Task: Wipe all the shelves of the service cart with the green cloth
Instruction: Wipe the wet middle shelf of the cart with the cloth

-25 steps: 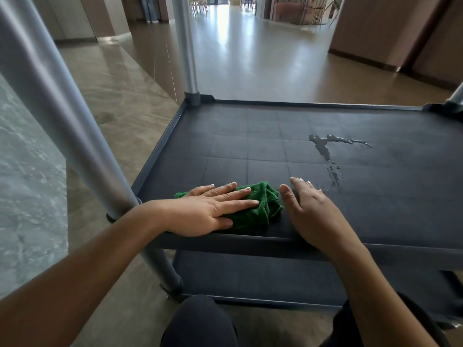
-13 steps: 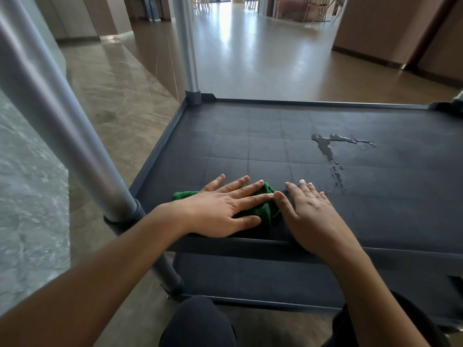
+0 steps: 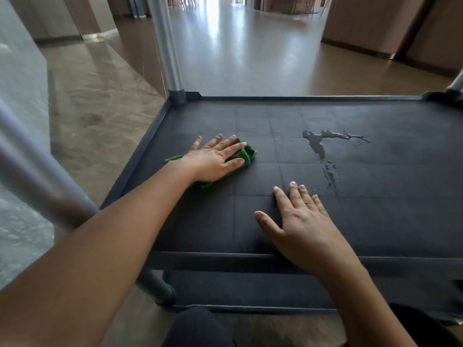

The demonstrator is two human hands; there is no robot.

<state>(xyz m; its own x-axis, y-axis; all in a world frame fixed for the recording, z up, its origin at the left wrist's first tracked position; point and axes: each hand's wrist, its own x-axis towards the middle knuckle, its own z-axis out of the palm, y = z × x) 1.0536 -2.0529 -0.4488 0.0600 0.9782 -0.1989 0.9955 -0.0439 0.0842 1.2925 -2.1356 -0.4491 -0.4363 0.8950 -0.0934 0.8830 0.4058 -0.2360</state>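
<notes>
The black shelf (image 3: pixel 375 201) of the service cart fills the view, with a raised rim all round. My left hand (image 3: pixel 214 160) lies flat, fingers straight, pressing the crumpled green cloth (image 3: pixel 248 155) onto the shelf's left part. My right hand (image 3: pixel 303 222) rests flat on the shelf near the front rim, fingers straight, holding nothing. A puddle of water (image 3: pixel 317 144) with streaks trailing toward me lies on the shelf to the right of the cloth and beyond my right fingertips.
Grey metal posts rise at the near left (image 3: pixel 37 169) and far left (image 3: pixel 166 46) corners; another post (image 3: pixel 457 83) shows at the far right. A lower black shelf (image 3: pixel 250 289) sits beneath. Glossy brown floor (image 3: pixel 250 51) stretches beyond, and my dark-clad knees (image 3: pixel 200 326) are at the bottom.
My left hand has pushed the green cloth away from the front rim toward the middle of the shelf. My right hand has parted from the cloth and stays near the front.
</notes>
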